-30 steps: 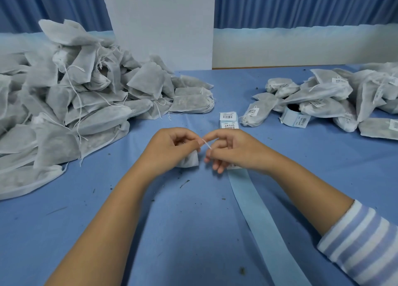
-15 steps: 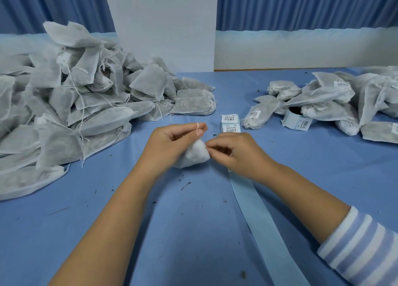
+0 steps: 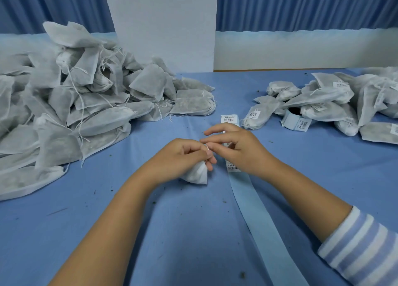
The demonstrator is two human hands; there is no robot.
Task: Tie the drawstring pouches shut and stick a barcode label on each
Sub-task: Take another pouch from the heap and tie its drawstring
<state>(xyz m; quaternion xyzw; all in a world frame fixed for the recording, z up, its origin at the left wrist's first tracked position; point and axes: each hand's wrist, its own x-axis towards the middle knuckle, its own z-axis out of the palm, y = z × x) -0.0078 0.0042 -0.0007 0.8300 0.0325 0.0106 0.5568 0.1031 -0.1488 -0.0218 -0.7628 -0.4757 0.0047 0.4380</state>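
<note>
My left hand (image 3: 181,158) grips a small white drawstring pouch (image 3: 197,173) by its gathered neck, just above the blue table. My right hand (image 3: 234,148) is beside it, thumb and forefinger pinching the thin white drawstring (image 3: 206,145) at the pouch's neck, the other fingers spread. A strip of pale blue label backing (image 3: 262,219) runs under my right hand toward me, with barcode labels (image 3: 230,118) on its far end. Most of the pouch is hidden by my left fingers.
A big heap of untied grey-white pouches (image 3: 71,104) fills the left of the table. Labelled, tied pouches (image 3: 336,100) lie at the right with a label roll (image 3: 296,118) among them. A white board (image 3: 163,27) stands at the back.
My left hand has turned and now holds the pouch lower, bag hanging toward me. My right hand has lifted and opened its outer fingers while working the string.
</note>
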